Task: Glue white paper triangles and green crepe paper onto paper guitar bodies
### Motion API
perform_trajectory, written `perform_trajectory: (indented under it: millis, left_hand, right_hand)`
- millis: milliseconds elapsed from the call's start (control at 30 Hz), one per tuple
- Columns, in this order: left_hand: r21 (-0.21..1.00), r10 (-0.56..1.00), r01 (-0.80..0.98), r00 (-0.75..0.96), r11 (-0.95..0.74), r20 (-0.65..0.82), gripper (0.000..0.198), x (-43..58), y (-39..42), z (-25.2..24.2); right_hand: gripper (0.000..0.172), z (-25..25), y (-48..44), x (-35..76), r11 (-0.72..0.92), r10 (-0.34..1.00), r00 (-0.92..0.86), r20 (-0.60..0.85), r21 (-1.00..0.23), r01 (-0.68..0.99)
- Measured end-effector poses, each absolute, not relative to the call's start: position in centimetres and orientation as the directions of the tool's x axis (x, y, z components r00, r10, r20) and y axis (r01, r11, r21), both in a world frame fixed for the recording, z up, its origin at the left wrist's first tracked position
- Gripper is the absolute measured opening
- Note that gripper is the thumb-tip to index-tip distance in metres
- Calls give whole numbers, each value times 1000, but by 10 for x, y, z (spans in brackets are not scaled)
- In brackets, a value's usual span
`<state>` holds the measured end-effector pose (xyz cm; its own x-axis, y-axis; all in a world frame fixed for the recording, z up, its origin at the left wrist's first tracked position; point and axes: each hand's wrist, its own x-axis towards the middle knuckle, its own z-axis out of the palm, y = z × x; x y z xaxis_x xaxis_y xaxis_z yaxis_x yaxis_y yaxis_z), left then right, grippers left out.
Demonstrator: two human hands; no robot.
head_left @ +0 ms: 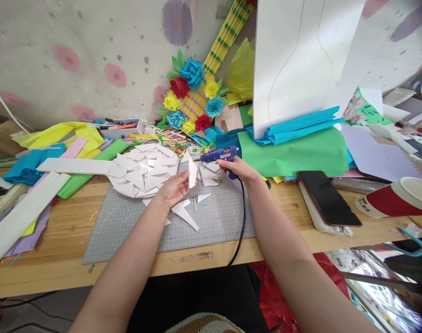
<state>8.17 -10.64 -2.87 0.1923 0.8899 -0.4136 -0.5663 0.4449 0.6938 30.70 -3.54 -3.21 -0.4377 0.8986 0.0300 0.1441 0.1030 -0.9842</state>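
Note:
My left hand [175,188] holds a small white foam piece [192,172] upright over the grey cutting mat [127,231]. My right hand [239,168] grips a blue glue gun [218,155] whose nozzle points left at the top of that piece. The gun's black cord [242,222] runs down off the table's front edge. A heap of white foam triangles [145,171] lies just left of my left hand, and a few loose white offcuts [186,215] rest on the mat below it.
A black phone [327,196] lies to the right, beside a tipped red and white paper cup [394,199]. Green, blue and yellow paper sheets, a tall white board [301,60] and a guitar model with paper flowers [193,92] crowd the back. Long white strips [20,217] lie left.

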Motion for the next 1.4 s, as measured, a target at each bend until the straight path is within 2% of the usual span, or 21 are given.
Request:
perform_trajectory:
  millis: [533, 733, 933, 1233, 1400]
  left_hand:
    - [672, 893, -613, 137, 416, -428, 21, 83, -106, -26]
    - [663, 901, -642, 107, 386, -421, 12, 82, -105, -28]
    - [655, 904, -653, 113, 380, -412, 20, 80, -103, -33]
    - [655, 900, -652, 99, 382, -425, 19, 80, -103, -30]
    - [649, 896, -652, 111, 392, -430, 19, 81, -105, -28]
  right_hand:
    - [50, -27, -40, 305, 149, 819, -574, 22, -973, 175]
    - [45, -29, -40, 305, 168, 769, -639, -1, -965, 203]
    - [44, -22, -44, 305, 179, 719, -695, -7, -964, 195]
    - [44, -24, -42, 307, 169, 713, -700, -41, -959, 228]
    - [44, -24, -43, 309, 115, 760, -648, -45, -972, 203]
